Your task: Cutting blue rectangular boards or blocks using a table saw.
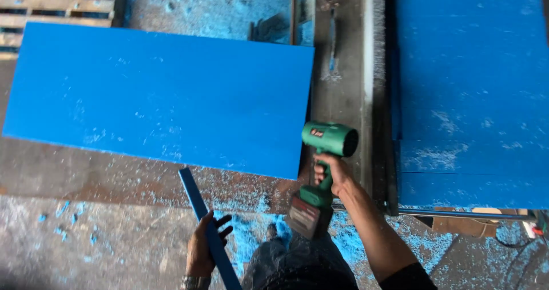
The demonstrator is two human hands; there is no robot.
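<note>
My right hand (333,174) grips the handle of a green cordless power tool (329,140) with a battery pack at its base, held upright beside the right edge of a large blue board (160,98). My left hand (203,245) holds a narrow blue strip (197,201) that points up and to the left toward the board's near edge. The big blue board lies flat on a metal work surface (86,176) dusted with blue shavings.
More blue boards (469,90) are stacked at the right, beyond a metal rail (374,67). A wooden pallet (57,1) sits at the top left. Blue shavings cover the floor (251,233) near my legs. A cable lies at the lower right.
</note>
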